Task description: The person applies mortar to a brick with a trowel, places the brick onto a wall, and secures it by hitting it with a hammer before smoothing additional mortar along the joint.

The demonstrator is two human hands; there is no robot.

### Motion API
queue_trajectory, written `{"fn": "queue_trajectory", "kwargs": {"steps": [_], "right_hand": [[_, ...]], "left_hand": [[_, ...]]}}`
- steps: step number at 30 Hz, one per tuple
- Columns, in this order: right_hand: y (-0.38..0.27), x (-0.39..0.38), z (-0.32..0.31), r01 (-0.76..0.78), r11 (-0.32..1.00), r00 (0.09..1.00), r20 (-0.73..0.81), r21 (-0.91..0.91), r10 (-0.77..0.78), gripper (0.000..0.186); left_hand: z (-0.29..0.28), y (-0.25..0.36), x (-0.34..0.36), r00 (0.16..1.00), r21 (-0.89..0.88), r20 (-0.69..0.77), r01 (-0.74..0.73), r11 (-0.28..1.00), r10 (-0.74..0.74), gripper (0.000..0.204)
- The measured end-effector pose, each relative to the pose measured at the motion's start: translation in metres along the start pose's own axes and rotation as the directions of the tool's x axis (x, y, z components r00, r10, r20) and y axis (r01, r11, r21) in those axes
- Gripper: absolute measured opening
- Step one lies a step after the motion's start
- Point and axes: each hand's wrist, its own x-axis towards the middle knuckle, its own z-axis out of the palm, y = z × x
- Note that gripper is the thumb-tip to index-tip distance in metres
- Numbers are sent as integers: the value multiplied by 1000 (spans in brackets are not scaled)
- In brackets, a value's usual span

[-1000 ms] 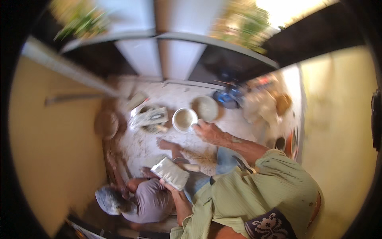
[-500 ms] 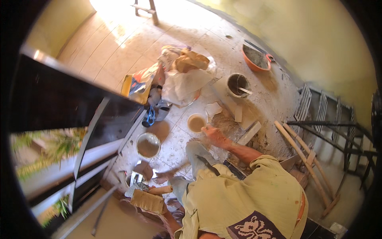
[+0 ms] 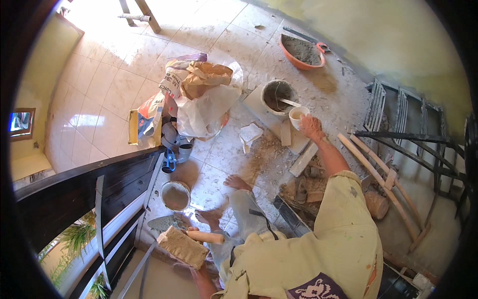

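Observation:
My right hand [image 3: 311,128] is closed on the rim of a small white cup [image 3: 295,121], which is beside the near edge of a bucket. That bucket [image 3: 273,82] holds grey mix and a pale flat stick [image 3: 290,102]. At lower left, my left hand [image 3: 200,271] is mostly hidden beneath a rough tan brick [image 3: 182,247], with fingertips showing at its far edge. Against the brick lies a trowel with a wooden handle [image 3: 208,237] and a mortar-smeared blade [image 3: 166,223]; the left hand appears to hold both.
A water pail [image 3: 175,195] stands near my bare feet. Crumpled bags [image 3: 206,107] lie ahead. An orange basin [image 3: 301,52] of mortar sits by the wall. Wooden poles [image 3: 374,183] and a dark metal frame [image 3: 413,137] are at right; a dark slatted gate [image 3: 87,187] is at left.
My right hand has carried the cup from the floor near my feet forward and right to the bucket. My left hand still holds the brick and trowel. The view has shifted.

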Motion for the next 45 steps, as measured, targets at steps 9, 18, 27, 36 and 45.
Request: {"fn": "queue_trajectory", "kwargs": {"steps": [9, 18, 27, 36, 45], "right_hand": [[36, 61, 31, -63, 986, 998, -14, -153, 61, 22], [31, 27, 45, -279, 955, 960, 36, 102, 277, 30], [23, 13, 36, -338, 931, 941, 42, 138, 335, 27], [23, 66, 29, -106, 993, 993, 52, -43, 108, 27], [33, 2, 56, -340, 925, 935, -40, 171, 351, 32]], "left_hand": [[36, -13, 13, 1000, 40, 0, 14, 999, -14, 65], [42, -15, 6, 998, 59, -51, 32, 998, -29, 65], [24, -13, -21, 993, 93, -106, 65, 994, -55, 65], [21, -14, -34, 988, 125, -135, 86, 988, -68, 65], [25, -22, -36, 992, 113, -84, 100, 989, -90, 66]]}}
